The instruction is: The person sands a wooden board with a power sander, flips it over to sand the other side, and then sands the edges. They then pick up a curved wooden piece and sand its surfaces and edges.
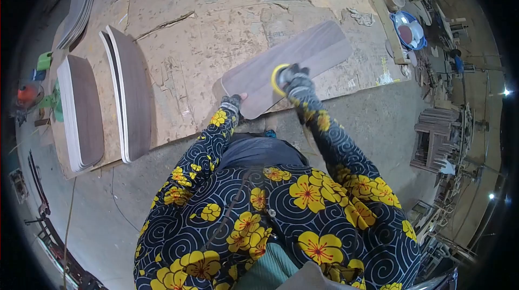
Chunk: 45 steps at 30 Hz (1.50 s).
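A long grey-brown wooden panel (316,46) with rounded corners lies at a slant near the table's front edge. My right hand (296,78), in a dark glove, is closed over a round tool with a yellow rim (278,79), which rests on the middle of the panel. At the panel's near left corner is my left hand (233,103), gloved with bare fingertips showing. It touches the panel's edge, and how far its fingers close round the edge is hard to make out.
Curved panels stand in stacks at the left (81,111), (132,95) and far left (78,11). A blue basket (409,29) and a white bucket (395,0) sit beyond the table's right edge. A green and orange fan (30,94) is at the left.
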{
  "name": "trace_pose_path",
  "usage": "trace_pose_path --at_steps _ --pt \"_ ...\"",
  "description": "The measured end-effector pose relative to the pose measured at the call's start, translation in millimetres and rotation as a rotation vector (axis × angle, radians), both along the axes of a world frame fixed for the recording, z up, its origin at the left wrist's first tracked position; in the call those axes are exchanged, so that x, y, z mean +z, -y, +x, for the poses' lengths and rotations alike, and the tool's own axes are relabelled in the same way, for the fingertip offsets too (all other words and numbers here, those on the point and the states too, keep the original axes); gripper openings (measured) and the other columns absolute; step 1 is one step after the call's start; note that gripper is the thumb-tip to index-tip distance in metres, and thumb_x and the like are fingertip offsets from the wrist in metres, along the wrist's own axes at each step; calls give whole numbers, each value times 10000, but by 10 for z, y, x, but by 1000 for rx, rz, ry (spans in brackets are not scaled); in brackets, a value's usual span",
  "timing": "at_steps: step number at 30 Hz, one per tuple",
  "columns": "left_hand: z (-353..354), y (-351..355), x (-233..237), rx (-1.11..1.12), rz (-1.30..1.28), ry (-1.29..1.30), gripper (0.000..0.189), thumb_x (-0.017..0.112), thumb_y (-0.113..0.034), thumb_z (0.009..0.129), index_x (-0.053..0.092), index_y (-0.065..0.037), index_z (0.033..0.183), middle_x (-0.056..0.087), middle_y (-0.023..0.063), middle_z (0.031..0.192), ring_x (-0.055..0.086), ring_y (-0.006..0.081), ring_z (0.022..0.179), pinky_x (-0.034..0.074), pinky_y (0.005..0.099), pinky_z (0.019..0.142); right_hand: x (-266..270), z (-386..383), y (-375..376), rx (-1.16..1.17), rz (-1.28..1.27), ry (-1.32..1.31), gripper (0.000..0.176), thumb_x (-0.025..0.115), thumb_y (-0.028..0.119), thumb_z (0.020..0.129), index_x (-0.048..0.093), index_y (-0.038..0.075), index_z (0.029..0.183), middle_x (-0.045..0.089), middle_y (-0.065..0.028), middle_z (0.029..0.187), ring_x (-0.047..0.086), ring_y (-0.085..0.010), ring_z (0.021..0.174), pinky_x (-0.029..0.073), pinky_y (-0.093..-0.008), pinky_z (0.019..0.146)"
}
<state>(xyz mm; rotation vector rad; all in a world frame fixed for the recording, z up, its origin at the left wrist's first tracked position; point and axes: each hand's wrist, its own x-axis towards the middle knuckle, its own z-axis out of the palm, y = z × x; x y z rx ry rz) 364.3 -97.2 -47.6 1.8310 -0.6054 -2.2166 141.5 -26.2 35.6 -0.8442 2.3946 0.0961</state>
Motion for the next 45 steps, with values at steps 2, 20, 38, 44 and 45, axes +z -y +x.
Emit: trace_pose_path --at_steps 2,20,38,44,45 --pt "51 -37 60 25 -72 -40 769 832 -177 665 464 -29 1324 603 169 1155 599 339 997 519 448 846 155 326 -151 141 -177 32 726 757 290 729 387 143 1336 431 -206 1258 578 -373 1085 522 -419 876" --pt "101 -33 274 -144 -274 193 703 822 -243 670 543 34 1254 633 157 1158 598 292 1022 471 364 897 198 -273 -412 181 -182 -63 604 718 236 798 424 129 1314 430 -207 1287 628 -378 1030 564 -414 829" --pt "136 -19 388 -118 -249 86 808 848 -278 616 505 45 1272 606 192 1183 580 315 1036 456 400 911 79 -618 -264 47 -10 -98 659 716 295 786 401 152 1346 431 -201 1294 583 -397 1098 558 -428 869" --pt "48 -27 689 -134 -218 218 682 816 -254 661 554 50 1213 638 178 1110 616 315 972 485 385 871 98 -503 -286 132 -91 -102 635 690 280 801 407 84 1335 458 -212 1254 636 -376 965 571 -406 816" --pt "69 -24 607 -127 -231 208 682 818 -250 657 555 49 1211 637 180 1116 613 317 983 483 389 878 121 -294 -293 216 -105 -115 626 691 289 796 421 83 1322 462 -213 1249 633 -376 970 569 -408 811"
